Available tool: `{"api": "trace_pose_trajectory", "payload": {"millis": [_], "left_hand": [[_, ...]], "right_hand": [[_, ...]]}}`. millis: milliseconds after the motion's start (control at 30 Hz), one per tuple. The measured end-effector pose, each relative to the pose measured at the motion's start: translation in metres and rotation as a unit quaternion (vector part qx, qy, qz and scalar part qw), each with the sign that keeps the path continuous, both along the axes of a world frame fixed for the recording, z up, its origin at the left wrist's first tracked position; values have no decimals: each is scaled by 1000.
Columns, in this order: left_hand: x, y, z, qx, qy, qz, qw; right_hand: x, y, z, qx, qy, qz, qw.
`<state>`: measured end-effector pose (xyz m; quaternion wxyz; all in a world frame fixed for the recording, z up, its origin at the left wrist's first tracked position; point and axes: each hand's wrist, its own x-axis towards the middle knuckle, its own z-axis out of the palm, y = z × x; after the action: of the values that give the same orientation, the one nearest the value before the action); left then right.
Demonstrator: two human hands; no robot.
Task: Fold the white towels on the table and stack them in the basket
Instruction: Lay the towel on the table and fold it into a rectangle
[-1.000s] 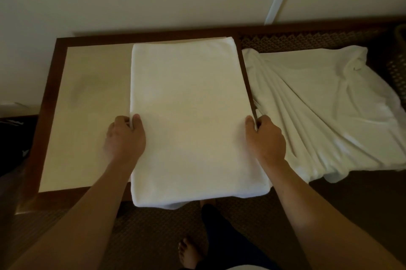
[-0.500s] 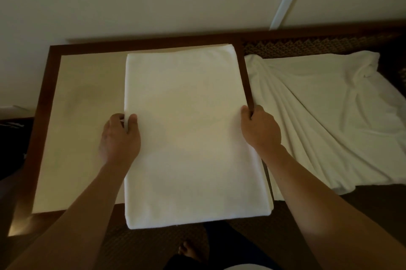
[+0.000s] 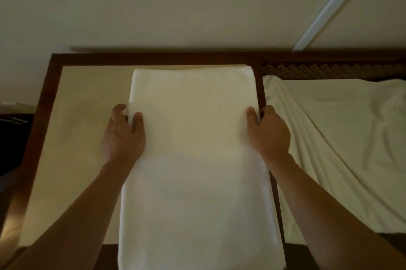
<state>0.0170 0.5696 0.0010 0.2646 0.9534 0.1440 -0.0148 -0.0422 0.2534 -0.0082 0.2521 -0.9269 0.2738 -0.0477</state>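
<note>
Head view: folded towel (image 3: 195, 160), long white rectangle, lies on table (image 3: 87, 116) toward its right side, near end hanging over the near edge. Left hand (image 3: 124, 133) pinches the towel's left edge at mid-length; right hand (image 3: 269, 131) grips the right edge opposite. Loose towel (image 3: 342, 144), rumpled, lies to the right on a woven surface. Basket not in sight. Step in hand: likely the cross fold. Next move calls for both hands working evenly, edges kept square.
</note>
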Motion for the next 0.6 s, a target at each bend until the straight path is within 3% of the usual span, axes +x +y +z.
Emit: {"api": "trace_pose_trajectory", "payload": {"millis": [133, 300, 400, 467, 600], "left_hand": [[50, -8, 2, -34, -38, -71, 996], [94, -8, -8, -33, -52, -85, 994], [93, -8, -7, 37, -75, -74, 994], [81, -13, -4, 86, -100, -122, 984], [69, -22, -22, 149, 28, -254, 955]], "right_hand": [[67, -13, 7, 20, 23, 38, 999], [110, -22, 2, 53, -3, 42, 998], [111, -18, 2, -21, -41, 11, 999], [96, -11, 6, -99, -59, 20, 993], [74, -1, -7, -110, 129, 153, 974]]}}
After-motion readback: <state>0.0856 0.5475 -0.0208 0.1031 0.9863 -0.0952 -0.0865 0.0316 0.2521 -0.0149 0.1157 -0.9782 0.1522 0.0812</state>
